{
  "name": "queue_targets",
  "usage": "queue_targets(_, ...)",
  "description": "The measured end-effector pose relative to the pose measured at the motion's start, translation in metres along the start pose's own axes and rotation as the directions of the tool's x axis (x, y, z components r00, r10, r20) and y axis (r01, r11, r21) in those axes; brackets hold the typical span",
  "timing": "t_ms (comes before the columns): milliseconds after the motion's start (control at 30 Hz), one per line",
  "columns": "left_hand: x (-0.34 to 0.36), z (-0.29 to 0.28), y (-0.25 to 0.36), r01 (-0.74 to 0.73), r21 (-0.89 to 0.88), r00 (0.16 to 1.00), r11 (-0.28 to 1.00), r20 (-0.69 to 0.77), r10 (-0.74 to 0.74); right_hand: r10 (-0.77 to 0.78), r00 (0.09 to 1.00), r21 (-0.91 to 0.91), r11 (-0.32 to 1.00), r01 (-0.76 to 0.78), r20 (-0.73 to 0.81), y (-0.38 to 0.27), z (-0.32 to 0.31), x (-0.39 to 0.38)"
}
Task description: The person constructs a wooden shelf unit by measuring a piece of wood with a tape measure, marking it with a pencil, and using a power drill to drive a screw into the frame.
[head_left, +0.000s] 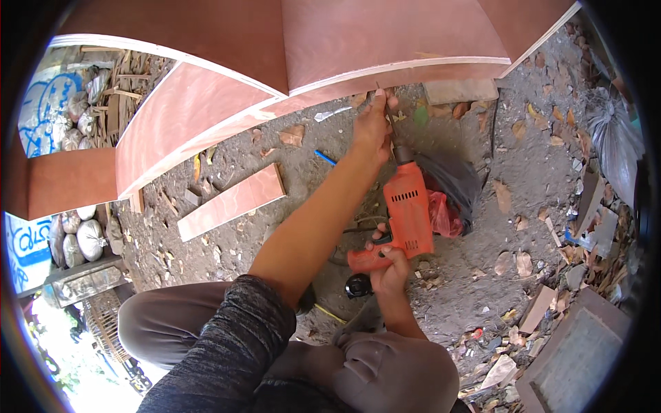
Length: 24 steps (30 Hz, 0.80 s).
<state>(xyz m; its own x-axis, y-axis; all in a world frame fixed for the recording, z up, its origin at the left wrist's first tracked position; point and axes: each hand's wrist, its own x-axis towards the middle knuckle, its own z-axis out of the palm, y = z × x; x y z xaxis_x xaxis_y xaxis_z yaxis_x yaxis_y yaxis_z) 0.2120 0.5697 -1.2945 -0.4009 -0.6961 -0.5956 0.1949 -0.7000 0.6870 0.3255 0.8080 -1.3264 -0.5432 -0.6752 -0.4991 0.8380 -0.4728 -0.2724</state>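
Note:
My right hand (391,268) is wrapped around the handle of an orange power drill (406,206), which points away from me. A long thin bit (392,127) runs forward from the drill's dark chuck (403,154). Beside the bit, my left hand (374,127) is closed, its thumb and fingers pinched near the bit's front end. A thin dark tip shows at those fingertips; what they hold is too small to make out. Just beyond the fingers is the lower edge of a reddish plywood structure (385,34) with pale edges.
A loose plywood strip (234,199) and a blue pen-like item (325,157) lie on the dirt. Black and red plastic bags (447,213) sit right of the drill. A black tape measure (358,285) is by my feet. A wood block (461,91) touches the structure; scraps and a framed board (578,358) lie right.

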Motion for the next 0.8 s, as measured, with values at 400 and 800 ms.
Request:
queue_targets(400,0.030,-0.004,-0.010,-0.050,0.030,0.999,0.998,0.022,0.049,-0.009,0.999,0.027,1.000,0.010,-0.043,0.015,-0.017,0.029)
queue_targets(800,0.029,0.003,-0.004,-0.035,0.009,0.999,0.999,-0.018,0.035,-0.006,0.999,0.017,1.000,0.007,-0.047,0.015,-0.011,0.033)
